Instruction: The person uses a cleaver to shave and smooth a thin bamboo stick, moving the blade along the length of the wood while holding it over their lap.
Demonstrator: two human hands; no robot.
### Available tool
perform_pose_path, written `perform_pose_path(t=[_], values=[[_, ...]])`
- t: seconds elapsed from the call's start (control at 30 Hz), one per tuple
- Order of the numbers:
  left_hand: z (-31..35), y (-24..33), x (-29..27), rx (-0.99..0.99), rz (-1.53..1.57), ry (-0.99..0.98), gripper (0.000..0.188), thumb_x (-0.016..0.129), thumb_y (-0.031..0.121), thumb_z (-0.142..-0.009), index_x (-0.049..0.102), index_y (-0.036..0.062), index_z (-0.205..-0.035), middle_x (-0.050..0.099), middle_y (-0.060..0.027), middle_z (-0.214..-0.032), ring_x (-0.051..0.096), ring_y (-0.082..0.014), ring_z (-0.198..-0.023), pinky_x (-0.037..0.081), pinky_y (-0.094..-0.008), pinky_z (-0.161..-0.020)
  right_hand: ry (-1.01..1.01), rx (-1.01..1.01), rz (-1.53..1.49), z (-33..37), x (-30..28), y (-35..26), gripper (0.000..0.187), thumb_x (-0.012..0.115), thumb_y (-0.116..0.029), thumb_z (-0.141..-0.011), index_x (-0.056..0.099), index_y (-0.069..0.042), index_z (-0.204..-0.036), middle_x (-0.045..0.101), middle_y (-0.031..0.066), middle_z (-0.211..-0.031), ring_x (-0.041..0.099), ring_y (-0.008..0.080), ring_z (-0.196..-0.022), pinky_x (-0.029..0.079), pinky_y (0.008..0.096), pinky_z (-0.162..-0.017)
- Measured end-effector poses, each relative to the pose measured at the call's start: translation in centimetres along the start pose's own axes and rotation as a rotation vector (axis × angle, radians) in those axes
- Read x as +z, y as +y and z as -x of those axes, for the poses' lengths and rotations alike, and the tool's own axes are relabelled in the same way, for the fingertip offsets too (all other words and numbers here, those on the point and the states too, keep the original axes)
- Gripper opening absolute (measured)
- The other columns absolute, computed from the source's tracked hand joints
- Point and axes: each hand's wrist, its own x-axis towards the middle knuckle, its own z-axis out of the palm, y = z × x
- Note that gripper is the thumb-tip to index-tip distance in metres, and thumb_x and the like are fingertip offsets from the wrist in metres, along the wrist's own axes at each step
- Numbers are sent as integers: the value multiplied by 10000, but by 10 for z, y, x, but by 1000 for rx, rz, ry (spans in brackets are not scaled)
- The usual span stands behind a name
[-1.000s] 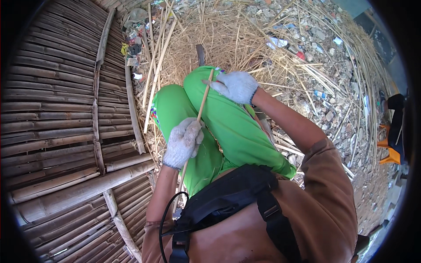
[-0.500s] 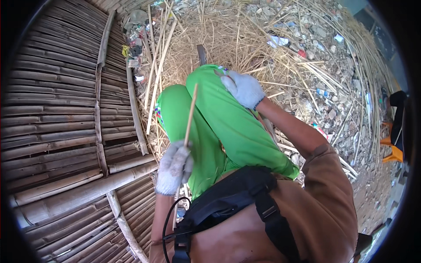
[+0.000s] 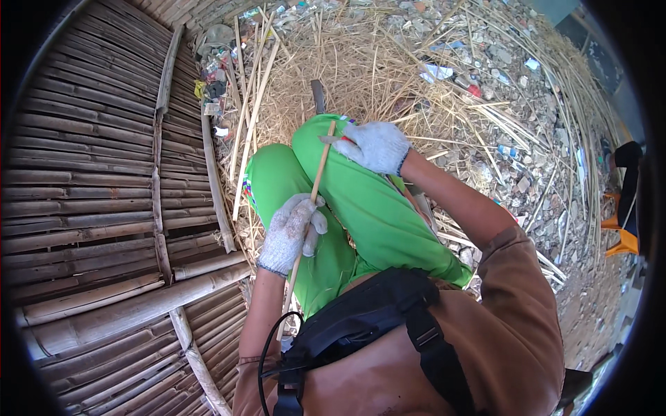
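Note:
My left hand, in a pale work glove, is closed round a thin bamboo stick. The stick slants across my green trousers, its upper end near my right knee. In my gloved right hand I grip a small knife with a red part at its handle. Its short blade lies across the stick close to the stick's upper end. Beyond my knee a dark, flat blade-like piece stands out over the straw; its lower part is hidden by the knee.
A wall of bamboo slats rises on the left. Straw and bamboo shavings cover the ground ahead. Rubble and litter lie to the right, with long thin strips at the edge and an orange chair at far right.
My left hand has moved up and to the right with the stick. My right hand has turned inward, bringing the knife blade against the stick's upper end.

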Motion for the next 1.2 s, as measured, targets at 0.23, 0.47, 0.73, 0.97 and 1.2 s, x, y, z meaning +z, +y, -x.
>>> perform_pose_path(t=[0.23, 0.47, 0.73, 0.97, 1.2], values=[[1, -1, 2, -26, 66, 5, 303, 553, 276, -1131, 629, -10, -1198, 645, -44, -716, 423, -85, -385, 336, -251, -362, -153, 5, 74, -11, -19, -10, 675, 338, -684, -1088, 775, -171, -1132, 756, 228, -871, 759, 422, -781, 614, 567, -742], [52, -15, -8, 32, 397, -99, 369, 576, 286, -1134, 620, -76, -1192, 499, -4, -529, 379, -94, -334, 304, -262, -327, 48, 285, -153, 4, 15, 43, 641, 319, -599, -1101, 723, -105, -1168, 761, 246, -1041, 732, 454, -1017, 572, 544, -920], [73, 10, -47, 371, 254, 124, 397, 669, 253, -1085, 602, -46, -1339, 716, -131, -837, 513, -113, -443, 364, -252, -383, -300, 724, 111, 103, 61, 134, 722, 421, -682, -1039, 701, -47, -1236, 728, 308, -1203, 710, 463, -1135, 553, 530, -1012], [55, 76, -55, 561, 403, -5, 434, 562, 226, -1135, 506, -43, -1471, 673, -139, -848, 435, -86, -384, 320, -218, -344, -177, 666, -134, 72, 112, 187, 561, 588, -555, -995, 726, -45, -1183, 776, 260, -1113, 747, 433, -1082, 580, 547, -951], [-1, 97, -69, 523, 375, 221, 358, 560, 178, -1129, 546, -30, -1420, 686, -146, -914, 505, -111, -446, 393, -236, -383, -378, 305, -214, -66, 169, 162, 513, 605, -534, -991, 691, -108, -1264, 772, 245, -1090, 750, 432, -1033, 590, 545, -909]])
